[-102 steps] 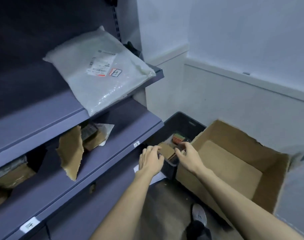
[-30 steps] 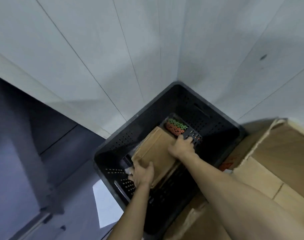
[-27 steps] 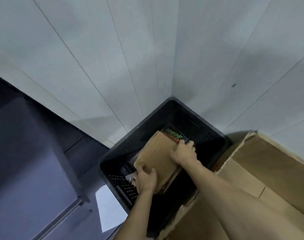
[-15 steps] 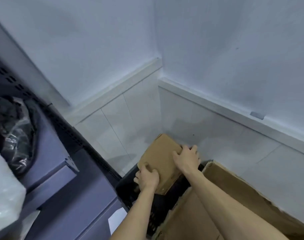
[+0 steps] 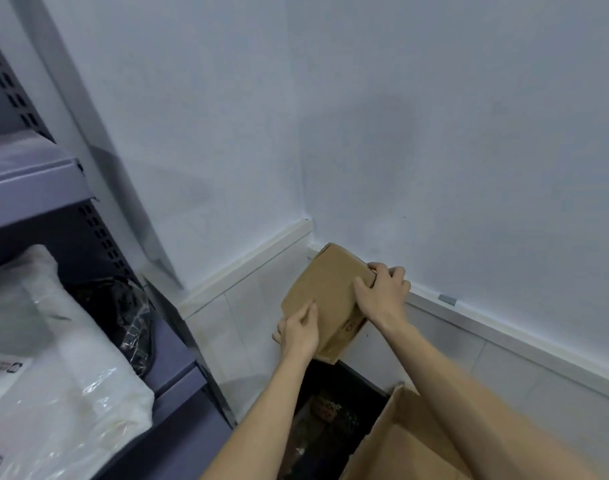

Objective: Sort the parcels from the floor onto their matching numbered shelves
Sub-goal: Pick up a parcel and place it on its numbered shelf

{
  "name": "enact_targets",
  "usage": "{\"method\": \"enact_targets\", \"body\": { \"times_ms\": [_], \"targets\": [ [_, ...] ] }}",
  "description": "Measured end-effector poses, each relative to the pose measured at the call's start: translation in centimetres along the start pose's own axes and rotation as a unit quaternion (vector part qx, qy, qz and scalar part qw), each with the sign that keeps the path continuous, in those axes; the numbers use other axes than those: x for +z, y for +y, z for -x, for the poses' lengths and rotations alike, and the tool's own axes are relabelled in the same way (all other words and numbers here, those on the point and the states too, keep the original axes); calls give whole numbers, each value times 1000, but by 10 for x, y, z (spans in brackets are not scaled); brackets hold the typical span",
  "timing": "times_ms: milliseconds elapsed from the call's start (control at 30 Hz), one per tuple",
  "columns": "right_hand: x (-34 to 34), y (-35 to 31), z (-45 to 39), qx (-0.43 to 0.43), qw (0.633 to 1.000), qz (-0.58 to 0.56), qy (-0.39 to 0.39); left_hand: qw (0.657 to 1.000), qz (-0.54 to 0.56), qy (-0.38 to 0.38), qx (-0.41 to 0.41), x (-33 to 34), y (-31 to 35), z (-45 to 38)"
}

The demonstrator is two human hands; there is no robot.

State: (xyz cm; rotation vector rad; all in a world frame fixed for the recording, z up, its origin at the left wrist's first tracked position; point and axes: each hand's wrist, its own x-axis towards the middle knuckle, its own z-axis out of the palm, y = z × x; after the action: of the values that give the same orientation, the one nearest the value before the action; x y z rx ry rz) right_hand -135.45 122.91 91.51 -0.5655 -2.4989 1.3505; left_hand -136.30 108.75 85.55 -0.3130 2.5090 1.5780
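The brown cardboard parcel (image 5: 325, 296) is now lifted clear above the black crate (image 5: 334, 410), higher than 0.5 s ago. The left hand (image 5: 298, 332) grips its lower corner; the right hand (image 5: 382, 292) clasps its upper edge, beside the open cardboard box (image 5: 400, 441).

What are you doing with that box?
A person holds a brown box up in both hands, above a black crate on the floor. The left hand grips its lower corner and the right hand grips its far side. Beside the crate stands a big open carton. To the left, a white parcel lies on a grey shelf. The box is not on any shelf yet.
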Motion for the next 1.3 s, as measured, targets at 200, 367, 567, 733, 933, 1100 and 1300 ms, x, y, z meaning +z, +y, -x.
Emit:
{"method": "enact_targets", "body": {
  "times_ms": [200, 367, 567, 733, 933, 1100, 1300],
  "targets": [
    [-7, -20, 7, -26, 999, -35, 31, 995, 32, -18, 92, -24, 21, 20],
    [-7, -37, 11, -87, 993, -67, 50, 991, 39, -17, 125, -29, 21, 15],
    [-4, -40, 16, -115, 981, -149, 49, 977, 168, -33, 130, -34, 26, 2],
    [-1, -27, 22, -68, 991, -116, -17, 969, 222, -10, 106, -37, 36, 9],
    [3, 0, 20, 15, 994, -85, -68, 963, 255, -1, 88, -49, 43, 13],
    [7, 7, 17, 12, 990, -129, -57, 976, 196, 28, 93, -52, 37, 14],
    [3, 2, 19, -12, 992, -120, -25, 978, 118, 82, 152, -48, 31, 7]
  ]
}}
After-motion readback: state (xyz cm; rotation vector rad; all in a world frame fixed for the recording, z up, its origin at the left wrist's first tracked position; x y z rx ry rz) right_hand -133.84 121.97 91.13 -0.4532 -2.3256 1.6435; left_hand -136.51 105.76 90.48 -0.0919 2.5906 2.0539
